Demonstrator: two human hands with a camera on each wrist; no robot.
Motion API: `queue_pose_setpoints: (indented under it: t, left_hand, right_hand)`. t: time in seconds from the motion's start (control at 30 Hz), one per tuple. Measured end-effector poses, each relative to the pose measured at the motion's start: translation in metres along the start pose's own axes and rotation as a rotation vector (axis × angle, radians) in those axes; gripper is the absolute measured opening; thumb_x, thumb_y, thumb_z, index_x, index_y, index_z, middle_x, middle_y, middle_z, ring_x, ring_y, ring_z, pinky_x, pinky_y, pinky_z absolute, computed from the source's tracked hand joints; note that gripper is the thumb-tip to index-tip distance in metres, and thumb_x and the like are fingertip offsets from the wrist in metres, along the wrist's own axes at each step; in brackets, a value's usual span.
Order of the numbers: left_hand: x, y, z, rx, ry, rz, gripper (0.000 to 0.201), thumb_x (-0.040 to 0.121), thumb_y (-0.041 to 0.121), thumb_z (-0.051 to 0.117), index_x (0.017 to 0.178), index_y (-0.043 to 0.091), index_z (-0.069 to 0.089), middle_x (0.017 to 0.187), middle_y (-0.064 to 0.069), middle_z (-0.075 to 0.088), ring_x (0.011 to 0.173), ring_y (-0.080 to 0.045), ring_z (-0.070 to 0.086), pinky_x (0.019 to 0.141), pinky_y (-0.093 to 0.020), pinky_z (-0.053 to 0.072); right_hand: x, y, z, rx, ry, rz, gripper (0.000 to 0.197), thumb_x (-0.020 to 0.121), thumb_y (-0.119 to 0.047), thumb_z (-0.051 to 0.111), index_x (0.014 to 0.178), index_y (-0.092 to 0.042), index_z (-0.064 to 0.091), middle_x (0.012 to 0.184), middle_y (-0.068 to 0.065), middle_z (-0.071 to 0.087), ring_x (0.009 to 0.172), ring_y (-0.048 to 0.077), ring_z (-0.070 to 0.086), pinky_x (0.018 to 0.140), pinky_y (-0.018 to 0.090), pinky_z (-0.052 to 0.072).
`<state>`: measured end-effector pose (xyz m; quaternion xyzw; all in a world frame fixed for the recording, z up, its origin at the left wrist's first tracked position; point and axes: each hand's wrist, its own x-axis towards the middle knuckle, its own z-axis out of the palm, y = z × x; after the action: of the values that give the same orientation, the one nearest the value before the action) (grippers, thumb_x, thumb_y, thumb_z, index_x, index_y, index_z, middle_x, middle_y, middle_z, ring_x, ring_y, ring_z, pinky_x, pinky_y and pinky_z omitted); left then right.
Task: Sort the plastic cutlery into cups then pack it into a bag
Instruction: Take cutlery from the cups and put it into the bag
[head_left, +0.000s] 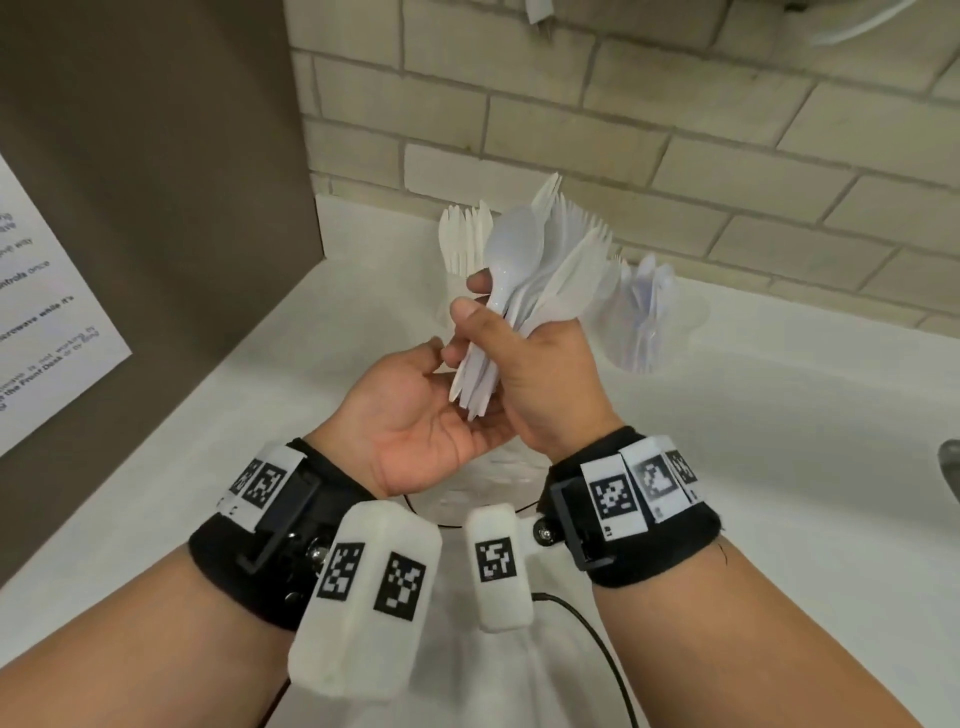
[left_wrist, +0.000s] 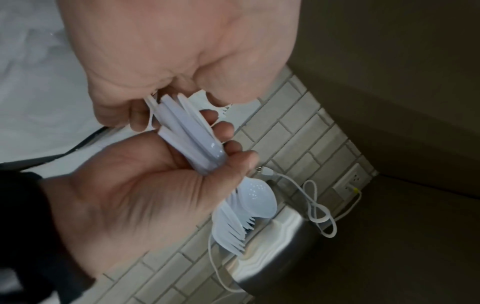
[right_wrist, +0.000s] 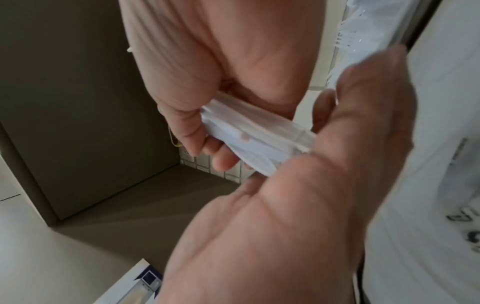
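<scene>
My right hand (head_left: 540, 374) grips a mixed bundle of white plastic cutlery (head_left: 524, 265) round its middle, with spoon and fork heads fanning up and away. My left hand (head_left: 410, 415) lies palm up below it, its fingers curled round the handle ends. In the left wrist view the bundle (left_wrist: 192, 139) runs from the left hand (left_wrist: 168, 51) through the right hand (left_wrist: 130, 205). The right wrist view shows the handles (right_wrist: 254, 133) between the right hand (right_wrist: 298, 226) and left hand (right_wrist: 207, 61). A clear cup of knives (head_left: 462, 244) and a clear cup of spoons (head_left: 644, 312) stand behind.
The white counter (head_left: 779, 415) meets a tiled wall (head_left: 675, 130) at the back. A brown panel (head_left: 156, 182) with a paper notice (head_left: 47, 322) closes the left side. A crinkled clear plastic piece (head_left: 488, 483) lies under my hands. A steel vessel (left_wrist: 280, 257) and white cable (left_wrist: 314, 205) sit by the wall.
</scene>
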<state>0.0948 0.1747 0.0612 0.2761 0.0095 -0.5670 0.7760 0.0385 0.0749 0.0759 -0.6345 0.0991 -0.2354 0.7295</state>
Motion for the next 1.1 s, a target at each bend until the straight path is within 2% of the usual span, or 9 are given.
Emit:
queue_pose_setpoints:
  t: [0.1, 0.2, 0.33, 0.47, 0.7, 0.83, 0.93, 1.0, 1.1]
  left_hand:
    - [0.002, -0.001, 0.0, 0.021, -0.03, 0.04, 0.042, 0.096, 0.029, 0.039, 0.128, 0.013, 0.059, 0.132, -0.005, 0.059, 0.118, -0.021, 0.06, 0.097, -0.043, 0.049]
    - [0.0, 0.001, 0.0, 0.169, -0.035, 0.09, 0.044, 0.098, 0.049, 0.03, 0.124, 0.034, 0.063, 0.124, 0.004, 0.06, 0.112, -0.02, 0.057, 0.102, -0.044, 0.041]
    - [-0.012, 0.011, 0.008, 0.614, -0.097, 0.306, 0.063, 0.081, 0.062, 0.057, 0.112, 0.007, 0.062, 0.079, -0.007, 0.056, 0.069, -0.021, 0.053, 0.075, -0.033, 0.047]
    - [-0.018, 0.014, 0.023, 1.105, -0.063, 0.365, 0.061, 0.061, 0.036, 0.085, 0.11, 0.005, 0.064, 0.098, -0.011, 0.073, 0.087, -0.035, 0.07, 0.078, -0.052, 0.056]
    - [-0.013, 0.008, 0.029, 1.103, 0.163, 0.514, 0.024, 0.073, 0.03, 0.075, 0.085, 0.008, 0.076, 0.089, -0.01, 0.075, 0.086, -0.027, 0.072, 0.083, -0.048, 0.057]
    - [-0.013, 0.004, 0.033, 1.07, 0.158, 0.517, 0.022, 0.083, 0.024, 0.07, 0.085, 0.003, 0.071, 0.084, -0.012, 0.074, 0.061, -0.036, 0.068, 0.049, -0.045, 0.056]
    - [-0.016, 0.004, 0.031, 1.144, 0.03, 0.432, 0.018, 0.084, 0.025, 0.067, 0.081, 0.009, 0.074, 0.1, -0.023, 0.07, 0.049, -0.021, 0.064, 0.041, -0.026, 0.05]
    - [-0.017, 0.003, 0.028, 1.157, 0.019, 0.422, 0.035, 0.089, 0.029, 0.06, 0.056, 0.023, 0.07, 0.103, -0.018, 0.071, 0.051, -0.023, 0.066, 0.046, -0.027, 0.053]
    - [-0.011, 0.005, 0.023, 0.942, 0.155, 0.549, 0.03, 0.093, 0.024, 0.056, 0.066, 0.017, 0.069, 0.091, -0.012, 0.075, 0.08, -0.025, 0.072, 0.084, -0.042, 0.056]
  right_hand:
    - [-0.003, 0.0, 0.002, -0.022, -0.031, 0.013, 0.014, 0.084, -0.003, 0.067, 0.092, -0.013, 0.062, 0.066, 0.006, 0.062, 0.063, 0.018, 0.063, 0.066, 0.032, 0.056]
    - [-0.004, -0.002, 0.0, -0.051, -0.035, 0.008, 0.005, 0.088, -0.004, 0.062, 0.084, -0.003, 0.06, 0.055, 0.004, 0.057, 0.052, 0.018, 0.058, 0.054, 0.026, 0.05]
    - [-0.003, -0.005, -0.013, 0.069, -0.198, 0.097, 0.019, 0.081, 0.007, 0.054, 0.07, -0.006, 0.048, 0.047, -0.001, 0.047, 0.041, 0.017, 0.042, 0.048, 0.027, 0.039]
    - [-0.016, 0.004, -0.008, -0.06, -0.459, 0.242, 0.018, 0.071, 0.009, 0.05, 0.067, -0.007, 0.057, 0.047, -0.003, 0.049, 0.037, 0.011, 0.042, 0.048, 0.026, 0.037]
    - [-0.015, 0.005, -0.01, -0.216, -0.509, 0.194, 0.012, 0.077, 0.012, 0.065, 0.085, 0.005, 0.059, 0.069, 0.018, 0.058, 0.063, 0.026, 0.057, 0.067, 0.04, 0.051]
    - [-0.016, 0.009, -0.007, -0.201, -0.475, 0.206, 0.016, 0.076, 0.01, 0.063, 0.081, -0.004, 0.058, 0.064, 0.018, 0.051, 0.042, 0.017, 0.042, 0.048, 0.029, 0.043]
    - [-0.019, 0.016, -0.008, -0.065, -0.532, 0.281, 0.02, 0.075, 0.015, 0.056, 0.088, 0.0, 0.055, 0.051, 0.009, 0.05, 0.036, 0.013, 0.038, 0.045, 0.026, 0.041]
    - [-0.019, 0.016, -0.007, -0.138, -0.544, 0.268, 0.017, 0.076, 0.012, 0.061, 0.075, -0.005, 0.062, 0.052, 0.005, 0.053, 0.04, 0.013, 0.047, 0.048, 0.028, 0.048]
    - [-0.012, 0.011, -0.012, -0.424, -0.505, 0.243, 0.018, 0.077, -0.007, 0.076, 0.093, -0.003, 0.068, 0.086, 0.012, 0.072, 0.08, 0.023, 0.071, 0.083, 0.035, 0.058]
